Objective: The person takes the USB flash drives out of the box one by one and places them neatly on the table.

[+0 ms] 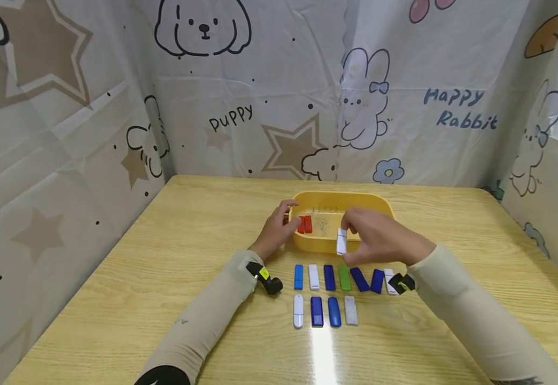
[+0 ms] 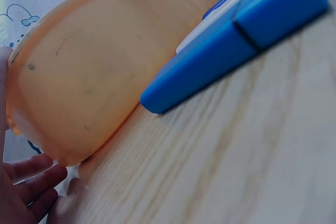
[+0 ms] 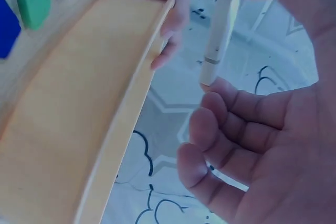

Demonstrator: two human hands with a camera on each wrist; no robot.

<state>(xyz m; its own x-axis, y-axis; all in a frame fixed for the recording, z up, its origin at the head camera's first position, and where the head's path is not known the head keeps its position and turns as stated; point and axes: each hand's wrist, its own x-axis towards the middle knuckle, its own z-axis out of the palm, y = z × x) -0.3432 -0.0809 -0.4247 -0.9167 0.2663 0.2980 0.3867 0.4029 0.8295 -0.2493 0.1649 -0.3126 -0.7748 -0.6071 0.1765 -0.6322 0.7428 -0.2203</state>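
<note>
Between thumb and fingertip, my right hand (image 1: 380,236) pinches a white USB flash drive (image 1: 341,241) by its two ends, above the near rim of a yellow plastic bin (image 1: 315,245). The right wrist view shows that white drive upright, its cap seam visible. My left hand (image 1: 275,230) grips the bin's left end, thumb at the rim; some of its fingers show outside the wall in the left wrist view. Two red USB flash drives (image 1: 308,224) lie side by side in the bin's left part.
In front of the bin, two rows of capped flash drives lie on the wooden table (image 1: 173,256), including a light blue one (image 1: 299,277), a green one (image 1: 345,277) and a grey-white one (image 1: 350,310). A printed cloth (image 1: 240,144) hangs behind and at both sides.
</note>
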